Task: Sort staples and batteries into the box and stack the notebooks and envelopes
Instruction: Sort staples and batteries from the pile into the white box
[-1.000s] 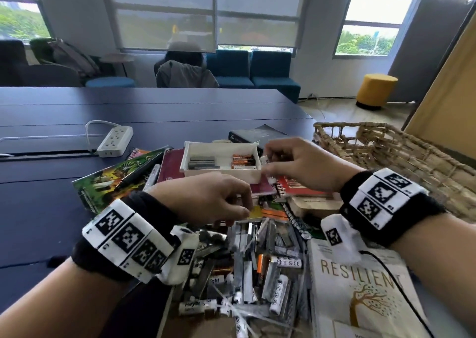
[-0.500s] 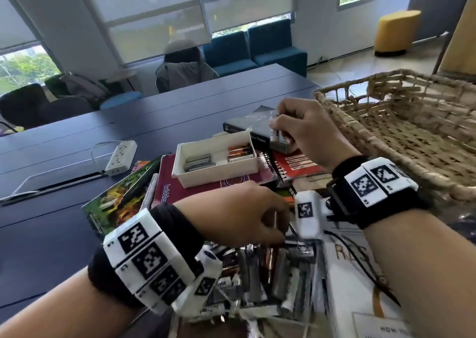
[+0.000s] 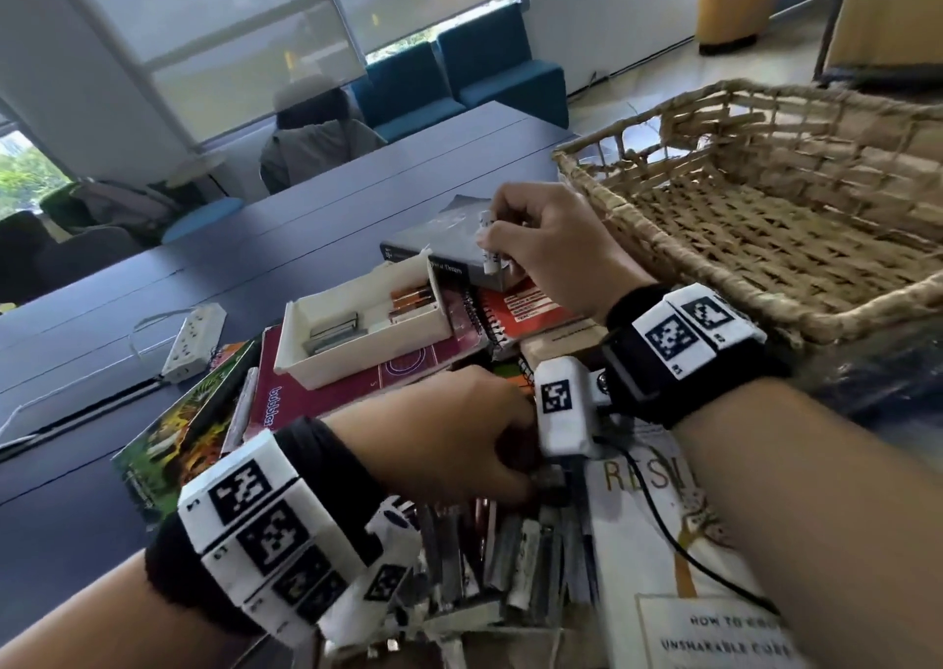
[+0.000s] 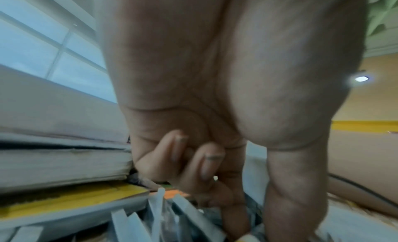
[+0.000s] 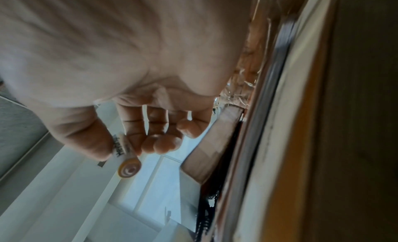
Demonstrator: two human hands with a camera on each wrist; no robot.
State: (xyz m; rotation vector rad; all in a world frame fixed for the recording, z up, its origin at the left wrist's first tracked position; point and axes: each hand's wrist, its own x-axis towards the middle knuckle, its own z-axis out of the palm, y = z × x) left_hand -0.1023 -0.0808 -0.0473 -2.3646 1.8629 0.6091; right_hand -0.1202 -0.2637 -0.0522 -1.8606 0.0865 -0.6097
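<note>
A white box (image 3: 306,362) sits on a maroon notebook (image 3: 326,398), with staple strips (image 3: 334,331) in its left part and copper batteries (image 3: 413,301) in its right. My right hand (image 3: 492,242) is past the box's far right corner, above a dark book (image 3: 439,245). Thumb and fingers pinch a white battery (image 3: 488,252), seen end-on in the right wrist view (image 5: 127,160). My left hand (image 3: 459,439) reaches down into the pile of batteries and staples (image 3: 500,556). Two fingers (image 4: 178,147) curl into the palm. Thumb and forefinger tips are buried among staple strips (image 4: 137,222).
A wicker basket (image 3: 765,280) stands at the right. A red spiral notebook (image 3: 530,306) lies beside the box, a green picture book (image 3: 173,444) to the left, a white book (image 3: 658,566) under my right forearm. A power strip (image 3: 196,339) lies on the dark table (image 3: 76,515).
My right hand drew back from the box's front edge to past its far right corner, pinching the white battery. My left hand sank lower into the pile.
</note>
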